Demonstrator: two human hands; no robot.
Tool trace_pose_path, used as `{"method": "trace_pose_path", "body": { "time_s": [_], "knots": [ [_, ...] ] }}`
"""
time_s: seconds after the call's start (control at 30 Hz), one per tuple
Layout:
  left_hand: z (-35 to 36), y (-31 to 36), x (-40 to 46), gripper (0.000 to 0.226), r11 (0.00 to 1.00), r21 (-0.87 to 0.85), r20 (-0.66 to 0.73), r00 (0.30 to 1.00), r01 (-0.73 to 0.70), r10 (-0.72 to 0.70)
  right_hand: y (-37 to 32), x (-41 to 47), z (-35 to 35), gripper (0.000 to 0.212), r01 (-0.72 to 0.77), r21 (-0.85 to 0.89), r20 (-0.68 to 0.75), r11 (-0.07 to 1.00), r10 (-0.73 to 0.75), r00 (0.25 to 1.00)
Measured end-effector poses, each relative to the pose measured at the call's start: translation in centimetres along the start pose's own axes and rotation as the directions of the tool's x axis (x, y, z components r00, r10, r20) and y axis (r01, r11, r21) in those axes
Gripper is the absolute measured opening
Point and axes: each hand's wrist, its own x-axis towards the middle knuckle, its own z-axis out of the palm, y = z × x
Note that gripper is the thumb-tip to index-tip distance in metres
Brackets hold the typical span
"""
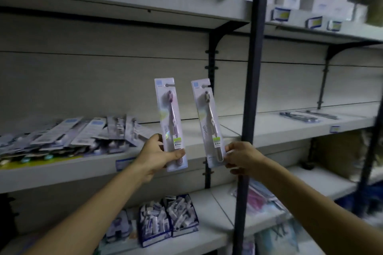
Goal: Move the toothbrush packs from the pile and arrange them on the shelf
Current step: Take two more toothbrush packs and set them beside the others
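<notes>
Holding: two toothbrush packs upright in front of the shelf [207, 143], one per hand
left hand [158, 154]: thumb and fingers clamped on the lower end of the pink pack [170, 122]
right hand [241, 156]: fingertips pinching the bottom right edge of the grey pack [208, 122], just right of the pink pack
pile [68, 136]: loose heap lying on the shelf, left of the pink pack
placed packs [306, 117]: a few lie flat on the same shelf level, well right of the grey pack, past the dark post [247, 109]
handling: light, flat card with a clear blister; stiff lengthwise, likely to flex or twist if pinched at one corner; plastic face looks slick
grip: take the card edge near the bottom as now, not the blister bulge
risk: grey pack's fingertip pinch looks weaker; may swing when laid down
</notes>
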Motion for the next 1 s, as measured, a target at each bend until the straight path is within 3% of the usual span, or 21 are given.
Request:
{"method": "trace_pose_path", "body": {
  "time_s": [0.27,0.47,0.77,1.0],
  "knots": [
    [14.7,1.1,-2.0,0.049,0.997,0.064,0.167,0.986,-0.036,0.025,6.0,-2.5,-13.7,0.02,-0.053,-0.028,-0.116,0.998,0.049,0.992],
    [24.0,1.5,-2.8,0.043,0.998,0.021,0.205,0.977,-0.056,0.05,9.9,-3.1,-21.4,0.018,-0.097,-0.01,-0.129,0.995,0.095,0.987],
    [32.9,1.9,0.6,0.033,0.996,0.005,0.226,0.971,-0.085,0.081,13.0,-0.8,-28.1,0.011,-0.089,0.07,-0.146,0.994,0.099,0.984],
    [39.2,2.9,7.1,0.038,0.999,-0.014,0.227,0.973,-0.047,0.049,15.3,5.2,-33.8,0.012,-0.101,0.1,-0.259,0.99,0.124,0.958]
  ]
}}
